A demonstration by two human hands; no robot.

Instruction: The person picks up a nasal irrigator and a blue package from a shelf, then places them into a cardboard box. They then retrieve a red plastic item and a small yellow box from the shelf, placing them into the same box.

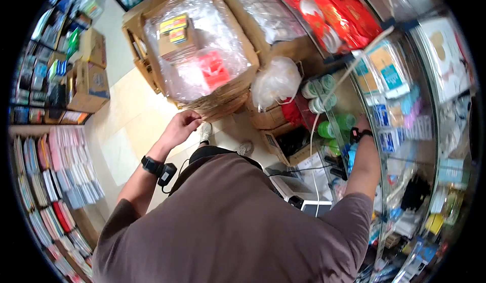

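Note:
My left hand (183,127) hangs over the floor just below a large open carton (212,103), its fingers curled in and nothing visible in them. The carton is lined with clear plastic wrap (228,40). Inside it lie a small brown box with yellow labels (174,28) and a red packet (213,69). On the right, my right hand (363,123) reaches into a glass shelf beside green bottles (338,126). Its fingers are mostly hidden, so their grip does not show. White-lidded green containers (319,96) stand close by.
A white plastic bag (276,83) sits right of the carton. A white cable (315,151) hangs in front of the shelves. Stacked notebooks (76,166) fill the left rack, with brown boxes (88,83) behind. Tiled floor (126,101) runs between.

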